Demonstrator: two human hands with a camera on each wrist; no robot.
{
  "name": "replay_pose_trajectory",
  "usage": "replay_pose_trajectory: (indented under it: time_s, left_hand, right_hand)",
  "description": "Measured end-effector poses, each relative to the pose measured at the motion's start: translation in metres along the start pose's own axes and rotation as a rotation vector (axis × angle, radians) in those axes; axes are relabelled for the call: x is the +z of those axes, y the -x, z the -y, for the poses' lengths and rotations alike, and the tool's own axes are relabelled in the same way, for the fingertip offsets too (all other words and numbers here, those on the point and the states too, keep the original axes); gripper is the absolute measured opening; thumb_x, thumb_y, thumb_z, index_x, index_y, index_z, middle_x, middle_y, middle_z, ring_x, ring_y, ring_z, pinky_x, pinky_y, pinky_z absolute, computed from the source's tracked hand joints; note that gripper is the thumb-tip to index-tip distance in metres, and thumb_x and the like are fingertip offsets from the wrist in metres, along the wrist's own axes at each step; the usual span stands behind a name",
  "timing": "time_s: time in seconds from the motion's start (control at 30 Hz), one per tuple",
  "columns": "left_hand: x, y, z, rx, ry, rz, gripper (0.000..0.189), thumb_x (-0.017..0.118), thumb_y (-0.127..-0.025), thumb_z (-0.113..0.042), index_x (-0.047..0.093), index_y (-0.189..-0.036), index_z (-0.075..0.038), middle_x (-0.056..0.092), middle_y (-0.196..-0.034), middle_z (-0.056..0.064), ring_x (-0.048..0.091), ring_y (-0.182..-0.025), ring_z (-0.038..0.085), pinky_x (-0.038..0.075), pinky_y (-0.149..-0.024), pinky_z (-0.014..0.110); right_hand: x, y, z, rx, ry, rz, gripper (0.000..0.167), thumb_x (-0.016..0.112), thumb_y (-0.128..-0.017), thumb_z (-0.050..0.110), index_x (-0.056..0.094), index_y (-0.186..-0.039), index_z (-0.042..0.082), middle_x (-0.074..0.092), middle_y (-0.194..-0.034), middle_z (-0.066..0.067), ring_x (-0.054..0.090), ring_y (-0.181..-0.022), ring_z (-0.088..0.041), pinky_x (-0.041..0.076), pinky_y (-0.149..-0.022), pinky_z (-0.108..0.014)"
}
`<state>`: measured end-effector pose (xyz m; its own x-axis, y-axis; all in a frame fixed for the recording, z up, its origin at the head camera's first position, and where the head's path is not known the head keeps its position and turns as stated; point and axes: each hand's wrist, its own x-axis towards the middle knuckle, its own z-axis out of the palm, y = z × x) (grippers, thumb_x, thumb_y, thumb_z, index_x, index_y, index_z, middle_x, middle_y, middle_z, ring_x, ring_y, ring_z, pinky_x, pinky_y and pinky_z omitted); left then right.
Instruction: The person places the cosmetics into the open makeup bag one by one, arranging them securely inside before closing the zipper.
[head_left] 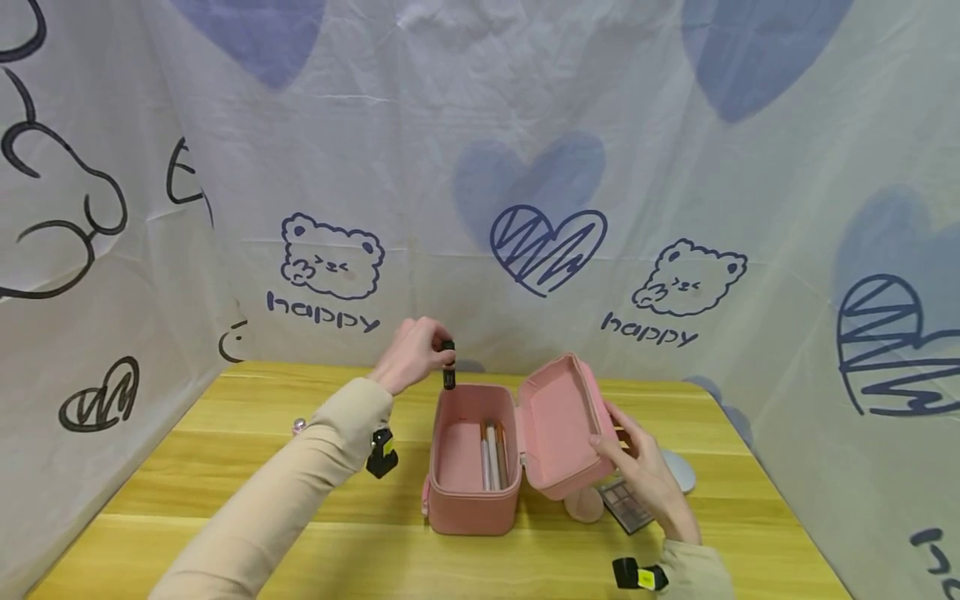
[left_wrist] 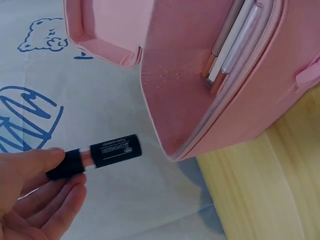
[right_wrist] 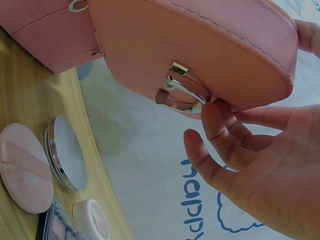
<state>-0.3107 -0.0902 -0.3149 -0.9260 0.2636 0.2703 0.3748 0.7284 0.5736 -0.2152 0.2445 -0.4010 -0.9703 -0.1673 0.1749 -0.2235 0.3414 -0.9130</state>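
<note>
A black lipstick tube (left_wrist: 117,151) with a pinkish band is pinched between the thumb and fingers of my left hand (head_left: 412,354). It hangs above the far left rim of the pink makeup case (head_left: 474,512). Inside the case, several brush-like sticks (head_left: 492,458) lean along the right side; bare floor shows to their left. The hinged lid (head_left: 558,421) is swung over to the right and tilted. My right hand (head_left: 641,467) holds this lid by its edge, thumb on the rim side and fingers near the metal-ringed handle (right_wrist: 187,90).
Right of the case, under and beside the lid, lie a powder puff (right_wrist: 25,165), an eyeshadow palette (head_left: 628,504), a round silver-edged compact (right_wrist: 70,155) and a small white round container (right_wrist: 95,220). A small shiny object (head_left: 299,426) sits left. A printed cloth (head_left: 420,192) hangs behind the table.
</note>
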Motion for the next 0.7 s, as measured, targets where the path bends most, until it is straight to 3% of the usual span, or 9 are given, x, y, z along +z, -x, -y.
replay_pose_trajectory:
  time_s: [0.23,0.4,0.7]
  left_hand:
    - [0.006,-0.007,-0.001,-0.028,-0.064,0.11,0.016,0.072,-0.091,-0.009,0.078,-0.104,-0.001,0.077,-0.098,0.014,0.07,-0.092,0.026,0.058,-0.084,0.039]
    - [0.018,-0.009,0.002,-0.055,-0.109,0.152,0.024,0.073,-0.09,-0.008,0.075,-0.112,0.001,0.073,-0.11,0.018,0.068,-0.102,0.03,0.058,-0.089,0.042]
    - [0.044,-0.011,0.007,-0.054,-0.256,0.209,0.021,0.074,-0.09,-0.006,0.073,-0.11,-0.002,0.072,-0.109,0.016,0.068,-0.102,0.033,0.058,-0.087,0.046]
  right_hand:
    - [0.0,0.0,0.0,-0.003,-0.002,0.001,0.066,0.06,-0.1,0.022,0.032,-0.158,0.008,0.05,-0.146,-0.022,0.057,-0.11,-0.013,0.056,-0.083,-0.023]
    - [0.0,0.0,0.0,-0.011,-0.005,0.003,0.066,0.06,-0.1,0.021,0.032,-0.158,0.008,0.05,-0.146,-0.023,0.057,-0.11,-0.012,0.056,-0.083,-0.023]
    - [0.0,-0.001,0.0,-0.016,-0.005,0.003,0.065,0.06,-0.1,0.021,0.032,-0.157,0.007,0.051,-0.145,-0.023,0.058,-0.109,-0.013,0.056,-0.083,-0.023]
